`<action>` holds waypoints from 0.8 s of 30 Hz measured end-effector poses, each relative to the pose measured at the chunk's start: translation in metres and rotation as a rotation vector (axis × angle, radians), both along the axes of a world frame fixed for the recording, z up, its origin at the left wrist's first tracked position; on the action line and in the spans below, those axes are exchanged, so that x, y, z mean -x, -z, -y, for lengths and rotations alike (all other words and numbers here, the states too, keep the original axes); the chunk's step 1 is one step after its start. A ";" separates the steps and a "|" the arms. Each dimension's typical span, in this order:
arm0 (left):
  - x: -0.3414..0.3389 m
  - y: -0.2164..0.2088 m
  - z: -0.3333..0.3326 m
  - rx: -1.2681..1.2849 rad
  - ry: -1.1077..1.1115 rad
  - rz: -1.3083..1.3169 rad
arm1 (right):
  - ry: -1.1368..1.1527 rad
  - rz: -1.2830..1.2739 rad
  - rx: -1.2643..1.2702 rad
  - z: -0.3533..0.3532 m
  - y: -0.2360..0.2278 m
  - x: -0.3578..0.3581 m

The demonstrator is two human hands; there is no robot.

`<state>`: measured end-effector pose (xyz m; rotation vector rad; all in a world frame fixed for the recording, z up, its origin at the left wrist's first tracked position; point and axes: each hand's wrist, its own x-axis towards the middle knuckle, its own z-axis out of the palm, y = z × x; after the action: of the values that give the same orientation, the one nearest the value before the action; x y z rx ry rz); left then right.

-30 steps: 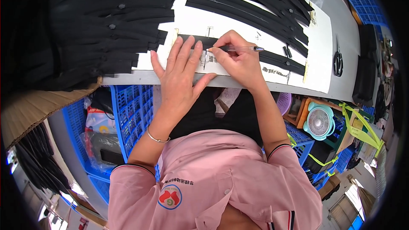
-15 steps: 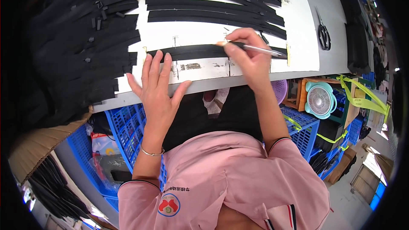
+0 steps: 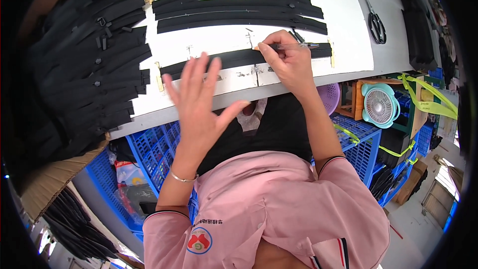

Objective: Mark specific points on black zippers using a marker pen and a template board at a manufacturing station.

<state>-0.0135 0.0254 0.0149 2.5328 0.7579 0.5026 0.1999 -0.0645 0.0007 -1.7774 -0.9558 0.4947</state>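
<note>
The right hand (image 3: 289,65) is gripping a pen (image 3: 302,46) between curled fingers and thumb. The pen is lying nearly level, with its clear rear end pointing right and its writing end pointing left, toward the upper edge of the black strip (image 3: 226,60). Whether the tip is touching the strip cannot be told.

The left hand (image 3: 196,104) is spreading wide open, palm down, with the thumb standing apart and nothing in its grasp. Its fingers are overlapping the left part of the strip; they are blurring, so contact cannot be told.

The strip is running left to right across the white sheet (image 3: 348,25), near the front edge of the grey table (image 3: 391,60). Dark marks (image 3: 256,74) are showing on the sheet below it.

Further black strips (image 3: 234,11) are lying in rows beyond, and a pile of black strips (image 3: 94,65) is covering the table's left side. Scissors (image 3: 377,26) are resting right of the sheet, handles toward the person.
</note>
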 end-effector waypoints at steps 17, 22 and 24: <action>-0.033 0.015 0.010 -0.028 0.032 0.014 | -0.179 -0.006 -0.026 0.009 0.000 -0.008; -0.035 0.015 0.011 -0.030 0.037 0.015 | -0.158 0.049 -0.012 0.008 0.000 -0.008; -0.036 0.014 0.011 -0.026 0.046 0.020 | -0.155 0.119 0.019 0.009 0.001 -0.009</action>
<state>0.0221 0.0147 0.0012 2.5593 0.6885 0.5241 0.2085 -0.0731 0.0002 -1.7737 -1.1815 0.5007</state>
